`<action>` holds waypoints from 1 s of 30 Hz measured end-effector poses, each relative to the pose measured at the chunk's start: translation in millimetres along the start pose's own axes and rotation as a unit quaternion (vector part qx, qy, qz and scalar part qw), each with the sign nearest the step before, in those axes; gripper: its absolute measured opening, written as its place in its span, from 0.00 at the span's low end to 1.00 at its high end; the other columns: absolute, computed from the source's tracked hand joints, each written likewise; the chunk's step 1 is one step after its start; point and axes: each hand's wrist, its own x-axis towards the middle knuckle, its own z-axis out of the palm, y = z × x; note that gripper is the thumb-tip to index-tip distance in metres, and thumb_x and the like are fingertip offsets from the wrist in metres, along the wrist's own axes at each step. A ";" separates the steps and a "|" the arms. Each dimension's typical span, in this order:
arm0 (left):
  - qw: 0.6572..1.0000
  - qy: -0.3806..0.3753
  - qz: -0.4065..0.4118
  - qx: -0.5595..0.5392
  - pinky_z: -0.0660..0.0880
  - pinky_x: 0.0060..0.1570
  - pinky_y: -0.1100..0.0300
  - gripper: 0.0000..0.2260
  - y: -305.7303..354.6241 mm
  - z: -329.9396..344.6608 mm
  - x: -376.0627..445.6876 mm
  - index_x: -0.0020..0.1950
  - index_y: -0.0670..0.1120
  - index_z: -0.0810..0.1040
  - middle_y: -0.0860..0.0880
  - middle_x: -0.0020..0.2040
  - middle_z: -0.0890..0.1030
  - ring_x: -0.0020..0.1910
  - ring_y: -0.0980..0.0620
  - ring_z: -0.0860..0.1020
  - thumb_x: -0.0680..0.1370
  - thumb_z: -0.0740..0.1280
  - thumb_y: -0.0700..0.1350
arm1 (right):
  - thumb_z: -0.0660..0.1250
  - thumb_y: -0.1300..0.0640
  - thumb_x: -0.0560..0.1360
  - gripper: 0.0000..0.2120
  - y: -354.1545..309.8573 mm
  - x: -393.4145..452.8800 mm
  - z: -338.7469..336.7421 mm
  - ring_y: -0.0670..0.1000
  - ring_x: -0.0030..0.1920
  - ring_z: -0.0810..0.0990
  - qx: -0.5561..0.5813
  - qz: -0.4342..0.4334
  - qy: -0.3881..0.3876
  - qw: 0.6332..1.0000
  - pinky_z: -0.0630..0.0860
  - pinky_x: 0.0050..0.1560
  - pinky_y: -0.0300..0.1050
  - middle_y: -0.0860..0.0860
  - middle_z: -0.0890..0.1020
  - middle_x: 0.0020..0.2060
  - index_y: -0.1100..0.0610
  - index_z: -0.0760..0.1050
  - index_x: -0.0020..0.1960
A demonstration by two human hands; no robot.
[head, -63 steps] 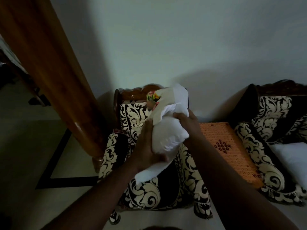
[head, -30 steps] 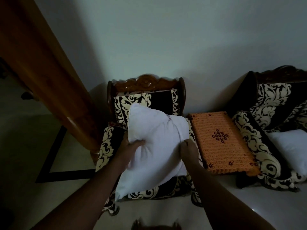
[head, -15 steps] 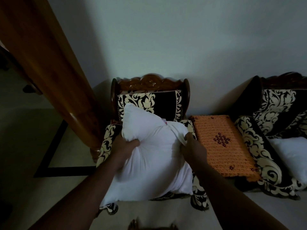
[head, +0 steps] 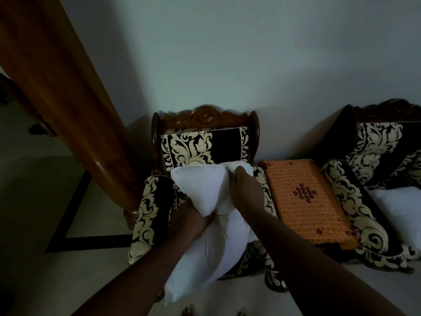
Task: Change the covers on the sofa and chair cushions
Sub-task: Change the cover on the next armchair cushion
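A patterned armchair [head: 200, 147] stands against the wall, the white cushion [head: 205, 242] held over its seat. The left hand [head: 189, 221] has its fingers clenched round the cushion's middle; the right hand [head: 245, 188] has its fingers pinching the top edge

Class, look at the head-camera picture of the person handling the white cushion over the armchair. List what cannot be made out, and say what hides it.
- Armchair seat: hidden by the white cushion and both forearms.
- Left hand fingertips: buried in the cushion's fold.
- Right hand fingertips: sunk into the cushion's top edge.
- Second white cushion and the sofa: cut off by the right edge.
- Wooden door: top cut off by the frame; its handle is too dark to read.
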 end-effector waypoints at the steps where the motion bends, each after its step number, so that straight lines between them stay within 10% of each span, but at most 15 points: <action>1: 1.000 -0.012 -0.011 0.023 0.74 0.65 0.53 0.46 1.6 -4.0 6.2 0.72 0.49 0.73 0.46 0.67 0.79 0.65 0.44 0.77 0.63 0.61 0.76 | 0.54 0.51 0.85 0.10 -6.7 -1.0 -2.4 0.51 0.32 0.75 0.000 -0.012 0.001 1.000 0.62 0.29 0.42 0.47 0.75 0.33 0.54 0.70 0.51; 5: 0.998 -0.010 -0.035 0.042 0.70 0.68 0.52 0.33 12.8 -15.8 20.8 0.77 0.47 0.67 0.43 0.72 0.74 0.70 0.42 0.73 0.78 0.68 0.63 | 0.53 0.50 0.85 0.12 -26.8 -12.3 -3.8 0.49 0.31 0.72 0.003 -0.053 -0.016 0.998 0.60 0.28 0.42 0.52 0.80 0.35 0.56 0.72 0.55; 8: 1.000 0.004 0.008 -0.017 0.70 0.67 0.55 0.37 13.3 -17.8 15.9 0.76 0.50 0.69 0.46 0.71 0.75 0.69 0.43 0.74 0.72 0.71 0.66 | 0.53 0.48 0.85 0.12 -18.2 -12.8 -6.7 0.49 0.29 0.74 0.010 -0.039 0.007 0.999 0.61 0.28 0.43 0.47 0.74 0.31 0.55 0.70 0.55; 15: 0.928 0.075 0.029 -0.364 0.79 0.48 0.59 0.29 22.5 -42.3 3.1 0.59 0.50 0.81 0.52 0.54 0.86 0.52 0.52 0.84 0.60 0.82 0.37 | 0.60 0.46 0.82 0.08 40.0 -25.7 -4.8 0.47 0.35 0.74 -0.018 -0.008 -0.004 1.000 0.61 0.28 0.38 0.45 0.76 0.41 0.50 0.67 0.56; 20: 0.890 0.122 0.015 -0.440 0.79 0.52 0.54 0.30 20.7 -54.8 9.1 0.61 0.46 0.82 0.51 0.54 0.86 0.52 0.50 0.84 0.59 0.81 0.41 | 0.56 0.45 0.82 0.13 64.0 -56.7 26.2 0.53 0.45 0.82 -0.049 0.062 -0.088 0.993 0.76 0.43 0.46 0.49 0.80 0.41 0.52 0.74 0.48; 30: 0.864 0.369 -0.009 -0.341 0.53 0.56 0.85 0.42 21.5 -67.9 28.8 0.72 0.37 0.69 0.41 0.70 0.74 0.69 0.43 0.72 0.68 0.64 0.64 | 0.55 0.44 0.80 0.15 -5.9 -79.7 14.9 0.48 0.33 0.70 0.144 -0.173 -0.147 0.963 0.61 0.37 0.43 0.44 0.70 0.32 0.50 0.65 0.37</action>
